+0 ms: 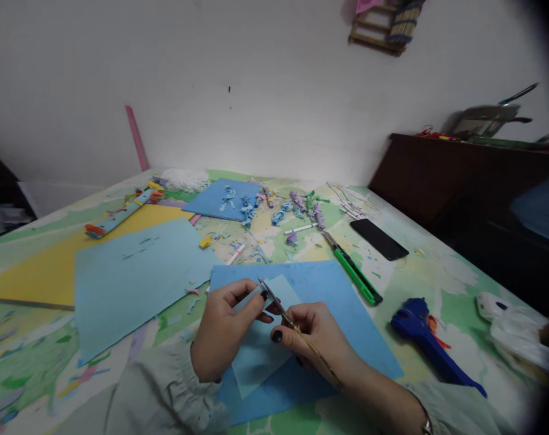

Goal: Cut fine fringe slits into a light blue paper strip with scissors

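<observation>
My right hand (315, 338) grips slim gold-and-silver tweezers (311, 347) between thumb and fingers, their pointed end directed up and to the left. Close beside that tip, my left hand (231, 320) is closed with thumb and fingertips together. Whatever lies in its pinch is too small or too covered to make out. Under both hands is a pale blue sheet (250, 374), lying on a larger blue foam sheet (365, 338). The hands partly cover both sheets.
Right of the foam sheet lie a green utility knife (358, 275), a black phone (378, 238) and a blue glue gun (431, 344). A light blue sheet (142, 272) overlaps a yellow board (34, 278) at left. Curled paper pieces (281, 212) are scattered behind.
</observation>
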Demonstrator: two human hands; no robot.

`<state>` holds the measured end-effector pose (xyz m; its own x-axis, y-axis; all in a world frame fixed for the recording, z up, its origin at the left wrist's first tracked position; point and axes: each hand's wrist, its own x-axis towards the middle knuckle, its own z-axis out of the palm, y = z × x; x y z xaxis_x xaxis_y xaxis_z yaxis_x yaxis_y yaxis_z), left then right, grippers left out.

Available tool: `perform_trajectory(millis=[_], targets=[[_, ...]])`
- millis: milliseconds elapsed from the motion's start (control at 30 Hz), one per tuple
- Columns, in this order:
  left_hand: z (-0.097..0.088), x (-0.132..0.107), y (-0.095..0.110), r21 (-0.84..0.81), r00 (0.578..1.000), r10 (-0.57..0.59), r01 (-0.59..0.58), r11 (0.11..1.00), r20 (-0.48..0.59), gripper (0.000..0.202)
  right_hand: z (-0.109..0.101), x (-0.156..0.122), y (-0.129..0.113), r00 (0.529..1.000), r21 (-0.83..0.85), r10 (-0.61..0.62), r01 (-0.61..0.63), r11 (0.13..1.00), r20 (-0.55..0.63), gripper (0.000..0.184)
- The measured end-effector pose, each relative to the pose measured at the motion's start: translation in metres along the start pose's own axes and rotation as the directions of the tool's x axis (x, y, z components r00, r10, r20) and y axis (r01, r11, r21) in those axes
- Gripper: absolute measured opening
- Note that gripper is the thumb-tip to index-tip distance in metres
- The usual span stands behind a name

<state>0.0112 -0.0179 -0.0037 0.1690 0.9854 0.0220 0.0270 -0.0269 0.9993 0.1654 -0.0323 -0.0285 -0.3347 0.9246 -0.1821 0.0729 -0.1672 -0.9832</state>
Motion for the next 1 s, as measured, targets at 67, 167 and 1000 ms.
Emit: perform_trajectory(millis=[67,167,1000], targets=[[0.0002,0.0,0.0002,0.0,1.0,0.0,0.0,1.0,-0.005,0.016,0.0004,-0.0001,-0.0007,1.0,0.005,0.011,-0.011,1.0,-0.003,0.047],[0.0006,0.0001,0.001,0.007,1.0,0.003,-0.003,1.0,-0.001,0.017,0.0009,-0.0005,-0.0022,1.0,0.013,0.017,-0.017,1.0,-0.006,0.048],[0.0003,0.0,-0.0068,-0.148,0.999,0.01,-0.002,0.989,0.053,0.017,0.0015,-0.0013,-0.0028,0.999,0.012,-0.03,0.03,0.999,0.014,0.054]])
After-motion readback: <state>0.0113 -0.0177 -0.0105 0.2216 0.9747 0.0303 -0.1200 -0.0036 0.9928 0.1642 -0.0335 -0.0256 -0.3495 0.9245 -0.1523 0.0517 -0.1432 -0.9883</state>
